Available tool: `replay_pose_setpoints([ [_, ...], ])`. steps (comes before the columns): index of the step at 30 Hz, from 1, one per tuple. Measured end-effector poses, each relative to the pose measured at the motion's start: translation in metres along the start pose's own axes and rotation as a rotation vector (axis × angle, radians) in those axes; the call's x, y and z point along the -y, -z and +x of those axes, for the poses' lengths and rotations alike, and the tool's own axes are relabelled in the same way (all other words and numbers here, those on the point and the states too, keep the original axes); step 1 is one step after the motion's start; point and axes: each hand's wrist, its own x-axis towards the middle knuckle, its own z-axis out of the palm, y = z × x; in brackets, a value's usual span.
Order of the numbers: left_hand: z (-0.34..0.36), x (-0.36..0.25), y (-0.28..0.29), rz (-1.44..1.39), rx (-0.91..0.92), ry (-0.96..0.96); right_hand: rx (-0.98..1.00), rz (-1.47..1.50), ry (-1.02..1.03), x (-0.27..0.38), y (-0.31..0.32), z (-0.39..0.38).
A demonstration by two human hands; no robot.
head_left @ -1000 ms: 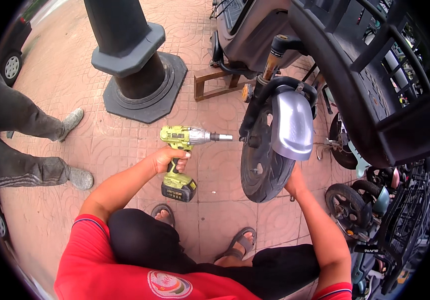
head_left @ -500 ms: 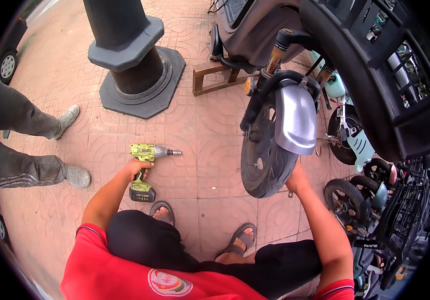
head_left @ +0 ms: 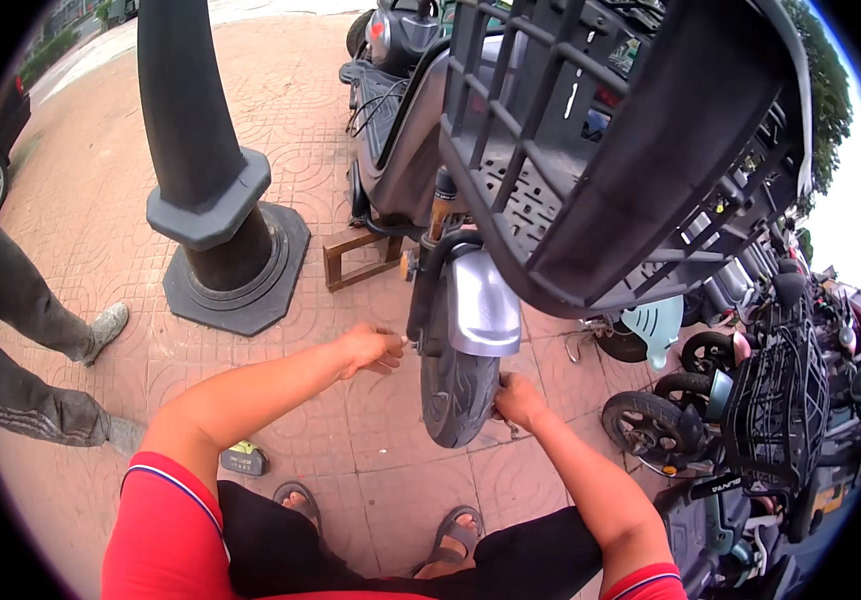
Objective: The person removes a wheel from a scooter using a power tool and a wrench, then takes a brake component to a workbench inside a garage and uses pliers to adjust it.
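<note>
The front wheel of an electric scooter, with a black tyre and silver mudguard, stands before me. My left hand reaches toward the hub on its left side, fingers loosely bent and apart, with nothing visible in them. My right hand is closed low at the wheel's right side. A small metal piece shows below its fingers, but what they grip is hidden. On the paving by my left knee lies a yellow-green cordless impact wrench; only its battery end shows past my left arm.
A black basket overhangs the wheel. A brown wooden frame sits beside the scooter. At left are a dark lamp-post base and a standing person's legs. Parked scooters and a loose wheel crowd the right.
My left hand has let go of the impact wrench, now on the ground, and moved right to the wheel. My right hand stays by the wheel. The view has shifted, showing more of the basket.
</note>
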Motion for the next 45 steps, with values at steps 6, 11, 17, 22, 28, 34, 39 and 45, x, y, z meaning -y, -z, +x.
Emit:
replay_pose_setpoints([
  [6,0.048,0.022,-0.039,-0.165,-0.076,0.002,-0.044,-0.094,-0.154,-0.006,0.013,-0.021],
  [11,0.047,0.016,-0.043,-0.234,-0.075,0.003,-0.07,-0.325,-0.075,-0.003,0.009,-0.022],
  [17,0.051,0.021,-0.034,-0.2,-0.125,0.023,0.008,-0.381,-0.02,-0.005,0.006,-0.03],
  [22,0.051,0.01,-0.041,-0.126,-0.157,0.013,-0.063,-0.466,-0.015,-0.029,0.003,-0.018],
  [28,0.036,0.003,-0.054,0.005,-0.324,-0.053,-0.39,-0.693,0.164,-0.031,-0.012,-0.031],
  [34,0.029,0.027,-0.057,-0.037,-0.325,-0.062,-0.408,-0.693,0.105,-0.035,0.021,-0.054],
  [39,0.055,0.132,-0.006,1.164,-0.188,-0.206,-0.232,-0.4,-0.082,-0.004,0.049,-0.062],
  [45,0.065,0.218,-0.009,1.489,0.017,-0.03,-0.338,0.12,0.038,0.003,0.073,-0.101],
])
